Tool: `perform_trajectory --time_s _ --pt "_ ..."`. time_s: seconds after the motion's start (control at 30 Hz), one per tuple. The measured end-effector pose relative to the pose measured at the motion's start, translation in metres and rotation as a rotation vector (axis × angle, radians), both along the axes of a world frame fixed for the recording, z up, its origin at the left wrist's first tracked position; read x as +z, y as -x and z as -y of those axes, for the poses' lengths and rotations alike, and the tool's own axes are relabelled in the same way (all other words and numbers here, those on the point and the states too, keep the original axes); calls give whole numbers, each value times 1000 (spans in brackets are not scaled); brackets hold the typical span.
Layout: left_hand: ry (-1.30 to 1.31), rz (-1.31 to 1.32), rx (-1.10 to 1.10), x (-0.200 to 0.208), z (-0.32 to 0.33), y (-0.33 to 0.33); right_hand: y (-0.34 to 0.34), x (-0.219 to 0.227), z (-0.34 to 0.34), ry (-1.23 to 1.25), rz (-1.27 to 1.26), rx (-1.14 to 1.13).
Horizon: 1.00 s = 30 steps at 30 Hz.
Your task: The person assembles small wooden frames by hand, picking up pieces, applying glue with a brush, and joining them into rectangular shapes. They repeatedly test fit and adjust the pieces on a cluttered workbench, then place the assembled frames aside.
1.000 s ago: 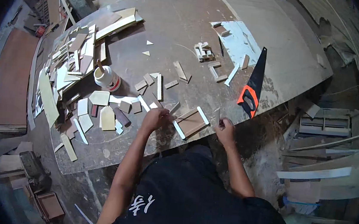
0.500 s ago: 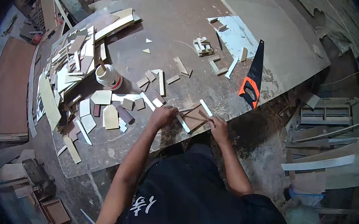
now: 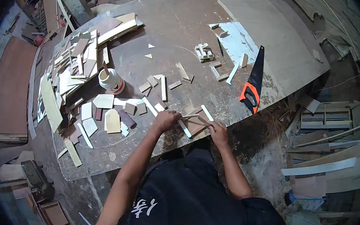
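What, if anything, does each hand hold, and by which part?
Right hand: a thin wooden strip, by its right end. Left hand: cannot be told; any grip is hidden.

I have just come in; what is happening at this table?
The person's right grip pinches a thin brown wooden strip over a rectangular brown wooden piece with two pale edges. The left grip is at that piece's left side; what it holds is unclear. An orange-and-black handsaw lies farther right.
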<state>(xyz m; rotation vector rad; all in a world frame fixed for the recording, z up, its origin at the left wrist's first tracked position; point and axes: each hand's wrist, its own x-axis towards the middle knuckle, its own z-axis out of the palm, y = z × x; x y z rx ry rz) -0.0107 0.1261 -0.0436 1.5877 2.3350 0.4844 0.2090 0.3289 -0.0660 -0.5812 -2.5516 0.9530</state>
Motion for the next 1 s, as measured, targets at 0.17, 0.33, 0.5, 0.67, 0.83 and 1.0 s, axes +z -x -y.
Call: perform_trajectory --time_s 0.17,0.33,0.5,0.67,0.83,1.0 --pt "14 17 24 5 1 -3 1 7 1 16 -6 -42" --pt "17 68 27 1 2 -1 7 18 6 16 -1 -45" --pt "-56 168 197 11 6 0 6 17 4 100 -24 -123" --pt "-330 473 254 30 -16 -24 30 55 27 819 -196 -105" --pt "-324 534 184 62 -46 -58 53 46 15 487 -50 -29" --pt "-348 661 176 43 -57 -73 60 46 -5 542 146 -3"
